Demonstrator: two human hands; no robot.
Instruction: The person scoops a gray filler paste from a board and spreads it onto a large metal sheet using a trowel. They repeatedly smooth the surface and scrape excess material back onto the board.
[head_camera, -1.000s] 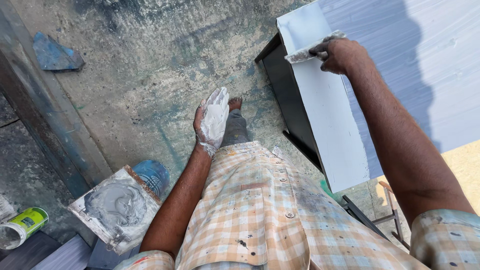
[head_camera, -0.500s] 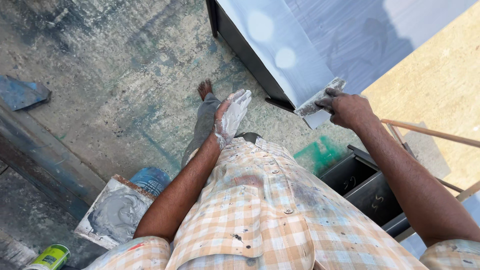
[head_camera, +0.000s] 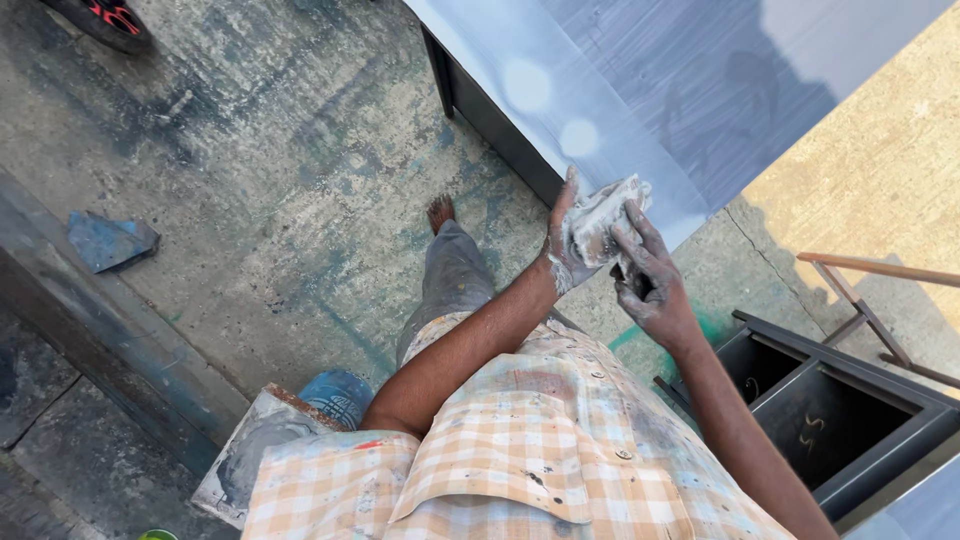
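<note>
My left hand (head_camera: 562, 250), coated in pale grey filler, and my right hand (head_camera: 648, 280) meet in front of my chest around a crumpled, filler-smeared rag (head_camera: 603, 222). Both hands grip it, the left from the left side, the right from below and the right. Just beyond them runs the edge of a large light-grey painted metal panel (head_camera: 640, 90), with two paler round patches on it. I stand barefoot on stained concrete, one foot (head_camera: 440, 212) showing below the panel.
A flat board smeared with grey filler (head_camera: 250, 455) lies at lower left beside a blue tin (head_camera: 338, 395). A dark metal box frame (head_camera: 850, 420) stands at lower right, a thin metal rod stand (head_camera: 870, 300) behind it. A blue scrap (head_camera: 108, 240) lies on the floor at left.
My left hand has come up from hanging free to join the right on the rag. The right hand has drawn the rag off the panel's edge. The view has shifted left.
</note>
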